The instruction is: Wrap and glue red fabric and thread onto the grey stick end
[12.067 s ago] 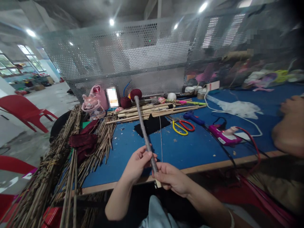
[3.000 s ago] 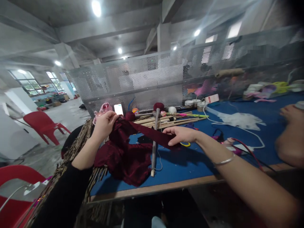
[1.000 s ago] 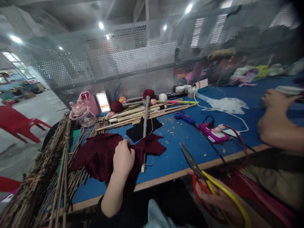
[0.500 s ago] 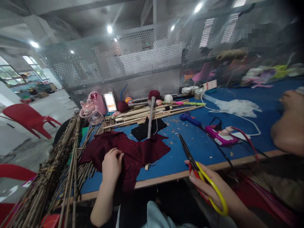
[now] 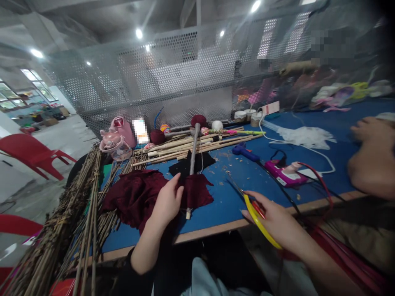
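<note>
My left hand [image 5: 167, 201] rests over a crumpled maroon cloth [image 5: 131, 197], fingers stretched out toward the upper right and not closed on anything I can see. Part of the cloth lies to the right of the hand, over the lower part of a grey wrapped stick [image 5: 195, 150]; the stick's pale end [image 5: 188, 214] shows below it. A black cloth piece [image 5: 203, 161] lies under the stick, just beyond the fingers. In my right hand [image 5: 268, 213] is a pair of scissors [image 5: 256, 218] with yellow and red handles, held above the table's front edge, blades pointing up and left.
Bundled twigs [image 5: 83, 193] line the left side. Wooden sticks [image 5: 185, 144] and yarn balls lie behind. A blue glue gun [image 5: 245, 152], a purple power strip [image 5: 285, 174] and cables occupy the right. Another person's arm [image 5: 370, 158] rests at the far right. A perforated screen [image 5: 173, 70] stands behind.
My left hand has moved right across the maroon cloth, and its fingers have straightened. The scissors have turned in my right hand, handles now lower and closer to the palm; the view has shifted slightly.
</note>
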Tool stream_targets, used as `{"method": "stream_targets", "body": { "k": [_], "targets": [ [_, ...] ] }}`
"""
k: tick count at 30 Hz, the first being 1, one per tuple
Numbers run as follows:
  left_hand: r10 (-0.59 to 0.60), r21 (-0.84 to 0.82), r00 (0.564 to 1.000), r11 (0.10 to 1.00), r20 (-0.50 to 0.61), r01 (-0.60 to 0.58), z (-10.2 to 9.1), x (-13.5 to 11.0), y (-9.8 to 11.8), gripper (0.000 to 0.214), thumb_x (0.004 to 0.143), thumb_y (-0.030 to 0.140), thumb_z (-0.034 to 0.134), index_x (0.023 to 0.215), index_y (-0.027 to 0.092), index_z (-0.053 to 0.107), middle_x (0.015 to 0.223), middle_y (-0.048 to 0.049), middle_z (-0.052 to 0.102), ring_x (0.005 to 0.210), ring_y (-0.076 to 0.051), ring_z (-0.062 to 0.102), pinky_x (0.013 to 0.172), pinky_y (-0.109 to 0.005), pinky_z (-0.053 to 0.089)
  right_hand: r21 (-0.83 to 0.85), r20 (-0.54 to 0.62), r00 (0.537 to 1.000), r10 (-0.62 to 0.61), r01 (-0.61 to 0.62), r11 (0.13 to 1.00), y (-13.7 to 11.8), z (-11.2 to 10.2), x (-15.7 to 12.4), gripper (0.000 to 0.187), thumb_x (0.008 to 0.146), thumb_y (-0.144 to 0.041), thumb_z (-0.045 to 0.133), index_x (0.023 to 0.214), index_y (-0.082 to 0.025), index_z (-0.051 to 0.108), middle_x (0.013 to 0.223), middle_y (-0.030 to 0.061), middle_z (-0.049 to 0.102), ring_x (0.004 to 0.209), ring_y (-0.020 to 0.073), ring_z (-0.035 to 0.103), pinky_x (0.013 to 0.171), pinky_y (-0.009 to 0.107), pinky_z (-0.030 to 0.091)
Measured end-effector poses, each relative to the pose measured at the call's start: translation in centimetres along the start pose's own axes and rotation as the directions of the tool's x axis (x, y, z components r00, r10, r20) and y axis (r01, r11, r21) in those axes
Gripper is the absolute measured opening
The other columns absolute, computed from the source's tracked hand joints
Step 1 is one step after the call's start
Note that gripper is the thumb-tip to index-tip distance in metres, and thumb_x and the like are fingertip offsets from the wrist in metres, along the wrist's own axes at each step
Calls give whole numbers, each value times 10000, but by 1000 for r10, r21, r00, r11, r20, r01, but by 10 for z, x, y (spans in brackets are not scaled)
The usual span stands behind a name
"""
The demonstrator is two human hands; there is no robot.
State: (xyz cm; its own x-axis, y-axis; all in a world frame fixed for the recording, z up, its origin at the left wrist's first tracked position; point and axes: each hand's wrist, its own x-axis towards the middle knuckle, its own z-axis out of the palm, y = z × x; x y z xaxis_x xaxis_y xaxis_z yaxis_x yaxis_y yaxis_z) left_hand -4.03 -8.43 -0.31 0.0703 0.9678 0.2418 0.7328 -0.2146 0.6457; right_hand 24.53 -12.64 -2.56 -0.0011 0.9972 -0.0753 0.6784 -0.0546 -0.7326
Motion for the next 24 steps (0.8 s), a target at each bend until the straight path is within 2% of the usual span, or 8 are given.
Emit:
{"method": "stream_targets", "body": {
  "k": [3,5,7,9,12,16,20,24],
  "targets": [
    [-4,-41,998,999,69,7,17,23,2,376,803,245,471,1163,163,544,1131,-105,608,1039,-197,547,895,-296,386,-387,-21,999,25,-31,922,-7,-10,32,534,746,-332,535,1242,-171,422,902,130,648,836,296,608,676,345,435],
    [-18,-54,996,998,93,23,25,33,-2,267,808,264,456,980,164,634,989,-83,662,919,-186,587,815,-271,407,-550,-1,1000,7,-6,835,-13,-13,46,455,771,-297,498,1205,-165,462,953,155,633,858,306,606,647,338,420],
    [-41,-63,995,997,91,46,30,39,-8,262,818,307,433,797,166,652,795,-45,670,750,-163,589,694,-249,408,-648,7,1000,-9,12,761,-22,-13,52,387,789,-306,477,1154,-182,512,989,159,619,865,305,603,628,334,407],
    [-71,-71,995,995,67,75,33,39,-13,330,826,364,408,678,161,621,659,-12,618,633,-136,539,599,-230,369,-693,-35,999,-24,-7,721,-33,-10,52,364,809,-348,458,1132,-198,531,968,147,618,852,295,603,615,329,400],
    [-108,-83,994,990,26,110,35,37,-17,428,832,437,368,559,157,542,524,26,479,528,-103,428,512,-213,288,-706,-113,989,-93,-14,708,-50,1,50,366,822,-396,449,1120,-203,537,942,130,614,879,281,588,620,317,402],
    [-126,-99,992,987,7,126,38,37,-17,476,830,482,344,499,162,466,471,45,352,493,-90,337,482,-216,221,-714,-69,983,-170,70,696,-64,20,58,367,793,-416,509,1067,-180,573,981,132,604,939,279,561,695,318,410],
    [-145,-101,989,984,0,145,39,38,-18,489,830,489,334,480,164,442,464,42,337,486,-89,318,481,-223,204,-715,-30,996,-81,35,698,-57,22,73,386,811,-474,448,965,-163,618,966,141,593,899,287,575,678,339,410],
    [-172,-94,985,981,-2,171,35,40,-22,501,833,479,331,459,163,439,455,40,330,466,-88,309,476,-229,199,-702,-54,998,29,-58,710,-32,6,72,340,850,-380,380,1007,-178,604,1007,135,565,817,260,604,640,347,409]
  ]
}}
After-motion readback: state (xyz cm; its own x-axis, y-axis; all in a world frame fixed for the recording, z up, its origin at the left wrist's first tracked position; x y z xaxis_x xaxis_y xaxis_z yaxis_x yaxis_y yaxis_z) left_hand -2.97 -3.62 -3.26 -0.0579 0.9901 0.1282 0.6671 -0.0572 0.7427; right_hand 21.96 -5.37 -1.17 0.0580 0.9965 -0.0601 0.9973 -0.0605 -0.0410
